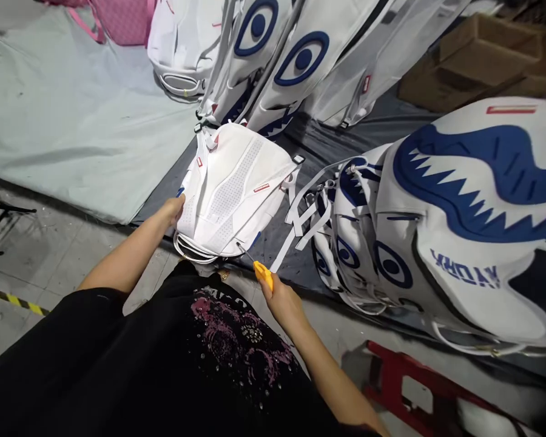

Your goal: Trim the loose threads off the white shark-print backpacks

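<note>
A white backpack (236, 188) lies on the dark table covering in front of me, its padded, dotted back panel facing up. My left hand (175, 209) grips its left edge, with the fingertips partly hidden behind the side. In my right hand (284, 303) is a yellow-handled tool (263, 276) with a thin metal shaft; its exact kind cannot be made out. The shaft's tip touches or hovers at the bag's near right corner, beside a small dark spot. White shoulder straps with buckles spread out from both sides of the bag.
Several white backpacks (477, 176) with blue shark mouths and eyes stand on the right. More white bags (295, 60) are behind, near cardboard boxes (486, 48). A pink bag (122, 21) lies on the pale cloth (68, 121). A red stool (414, 388) stands at lower right.
</note>
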Tool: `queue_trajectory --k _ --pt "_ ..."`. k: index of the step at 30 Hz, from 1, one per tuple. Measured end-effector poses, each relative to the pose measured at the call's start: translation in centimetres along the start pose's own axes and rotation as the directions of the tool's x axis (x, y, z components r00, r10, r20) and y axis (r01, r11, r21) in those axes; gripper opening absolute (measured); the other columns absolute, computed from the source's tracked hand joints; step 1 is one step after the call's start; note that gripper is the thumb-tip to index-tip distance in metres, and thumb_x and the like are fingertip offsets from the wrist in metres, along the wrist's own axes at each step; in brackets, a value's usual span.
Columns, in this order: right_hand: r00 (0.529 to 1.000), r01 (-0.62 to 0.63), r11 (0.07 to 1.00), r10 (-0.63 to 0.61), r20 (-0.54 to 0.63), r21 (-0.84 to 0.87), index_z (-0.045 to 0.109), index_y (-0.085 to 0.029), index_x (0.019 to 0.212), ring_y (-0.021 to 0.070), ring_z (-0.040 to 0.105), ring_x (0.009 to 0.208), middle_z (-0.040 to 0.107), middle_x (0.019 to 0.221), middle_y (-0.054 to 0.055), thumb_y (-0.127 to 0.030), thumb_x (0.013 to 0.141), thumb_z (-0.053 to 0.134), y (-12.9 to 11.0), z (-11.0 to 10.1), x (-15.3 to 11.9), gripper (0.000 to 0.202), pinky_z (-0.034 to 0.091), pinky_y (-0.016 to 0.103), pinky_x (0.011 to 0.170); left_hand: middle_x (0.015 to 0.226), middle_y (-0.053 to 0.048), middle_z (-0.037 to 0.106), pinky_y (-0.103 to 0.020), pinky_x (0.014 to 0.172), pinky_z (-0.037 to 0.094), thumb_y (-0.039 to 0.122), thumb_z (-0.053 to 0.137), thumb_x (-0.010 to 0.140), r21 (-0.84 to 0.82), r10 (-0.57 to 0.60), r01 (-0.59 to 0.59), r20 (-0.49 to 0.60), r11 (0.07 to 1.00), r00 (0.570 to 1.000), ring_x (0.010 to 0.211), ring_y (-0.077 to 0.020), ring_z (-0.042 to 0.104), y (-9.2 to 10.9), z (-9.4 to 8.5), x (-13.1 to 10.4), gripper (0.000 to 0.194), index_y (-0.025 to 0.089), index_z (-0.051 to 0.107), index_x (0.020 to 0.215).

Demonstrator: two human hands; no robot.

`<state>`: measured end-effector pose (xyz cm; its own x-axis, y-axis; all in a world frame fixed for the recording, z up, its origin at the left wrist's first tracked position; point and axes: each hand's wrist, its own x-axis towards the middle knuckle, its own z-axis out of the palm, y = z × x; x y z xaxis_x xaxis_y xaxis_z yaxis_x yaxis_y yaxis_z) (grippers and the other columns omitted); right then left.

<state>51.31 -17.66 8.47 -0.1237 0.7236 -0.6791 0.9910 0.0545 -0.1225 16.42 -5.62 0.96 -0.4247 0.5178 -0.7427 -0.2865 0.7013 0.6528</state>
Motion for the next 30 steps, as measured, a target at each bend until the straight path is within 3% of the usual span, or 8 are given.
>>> queue_trajectory --k 4,10,12,17,19,23,26,30 --pt "0.998 -0.068 0.997 0.068 0.003 0.03 0.054 -0.017 0.121 0.0288 0.071 0.086 0.074 0.096 0.014 -0.047 0.104 0.028 -3.3 1.7 0.3 0.043 0.035 0.029 0.058 0.067 -0.006 0.063 -0.027 0.06 0.057 0.028 0.044 0.098 -0.062 -0.136 0.146 0.144 0.987 0.98 0.062 -0.0182 0.067 1.1 -0.7 0.6 0.026 0.014 0.064 0.106" --pt "0.995 -0.098 0.99 0.098 -0.002 0.102 0.053 -0.02 0.121 0.0262 0.071 0.089 0.074 0.099 0.011 -0.047 0.104 0.032 -9.1 2.5 2.8 0.037 0.034 0.027 0.062 0.086 -0.013 0.069 -0.042 0.074 0.063 0.026 0.04 0.099 -0.357 -0.271 0.413 0.385 0.838 0.882 0.074 -0.0248 0.072 2.2 -3.1 0.1 0.034 0.008 0.056 0.121" --pt "0.995 -0.093 0.99 0.096 -0.022 0.101 0.053 -0.019 0.12 0.0268 0.071 0.089 0.074 0.099 0.011 -0.046 0.104 0.033 -10.2 2.8 3.4 0.037 0.034 0.028 0.062 0.088 -0.015 0.07 -0.046 0.078 0.062 0.029 0.039 0.099 -0.374 -0.282 0.451 0.425 0.811 0.86 0.079 -0.0278 0.073 2.1 -2.9 0.3 0.036 0.007 0.056 0.122" --pt "0.994 -0.104 0.99 0.106 -0.023 0.095 0.055 -0.018 0.121 0.028 0.071 0.087 0.074 0.095 0.01 -0.046 0.105 0.032 -11.6 3.7 3.6 0.04 0.036 0.029 0.062 0.091 -0.017 0.074 -0.049 0.09 0.057 0.04 0.043 0.098 -0.425 -0.256 0.463 0.458 0.778 0.851 0.092 -0.0309 0.073 0.6 -1.2 1.0 0.046 0.008 0.056 0.129" --pt "0.99 -0.132 0.987 0.135 -0.033 0.093 0.055 -0.017 0.121 0.0275 0.071 0.086 0.074 0.095 0.01 -0.046 0.105 0.032 -12.2 4.2 3.5 0.04 0.037 0.029 0.063 0.097 -0.019 0.074 -0.052 0.095 0.054 0.044 0.042 0.098 -0.394 -0.237 0.493 0.542 0.775 0.806 0.097 -0.0324 0.072 -0.2 -0.9 1.5 0.052 0.007 0.054 0.132" --pt "0.976 -0.201 0.972 0.21 -0.065 0.123 0.056 -0.018 0.123 0.0245 0.071 0.082 0.074 0.091 0.009 -0.045 0.104 0.035 -13.2 5.8 3.3 0.039 0.038 0.029 0.064 0.109 -0.021 0.072 -0.055 0.103 0.048 0.061 0.033 0.096 -0.274 -0.192 0.546 0.737 0.792 0.648 0.109 -0.0353 0.068 -1.3 -1.7 3.3 0.072 0.006 0.051 0.138" --pt "0.928 -0.328 0.927 0.352 -0.121 0.183 0.056 -0.016 0.123 0.0235 0.069 0.078 0.073 0.088 0.01 -0.042 0.104 0.035 -13.1 7.3 3.2 0.039 0.036 0.028 0.061 0.116 -0.02 0.071 -0.054 0.107 0.045 0.07 0.028 0.092 -0.215 -0.162 0.536 0.806 0.816 0.57 0.116 -0.0356 0.064 -1.7 -2.3 4.8 0.083 0.007 0.046 0.144" --pt "0.819 -0.457 0.835 0.529 -0.22 0.306 0.055 -0.013 0.122 0.0219 0.067 0.074 0.072 0.088 0.011 -0.04 0.105 0.033 -12.4 8.3 4.4 0.04 0.031 0.028 0.06 0.122 -0.018 0.069 -0.051 0.11 0.043 0.069 0.03 0.093 -0.243 -0.052 0.443 0.829 0.863 0.557 0.12 -0.033 0.062 -1.5 -1.2 5.7 0.081 0.01 0.038 0.149"
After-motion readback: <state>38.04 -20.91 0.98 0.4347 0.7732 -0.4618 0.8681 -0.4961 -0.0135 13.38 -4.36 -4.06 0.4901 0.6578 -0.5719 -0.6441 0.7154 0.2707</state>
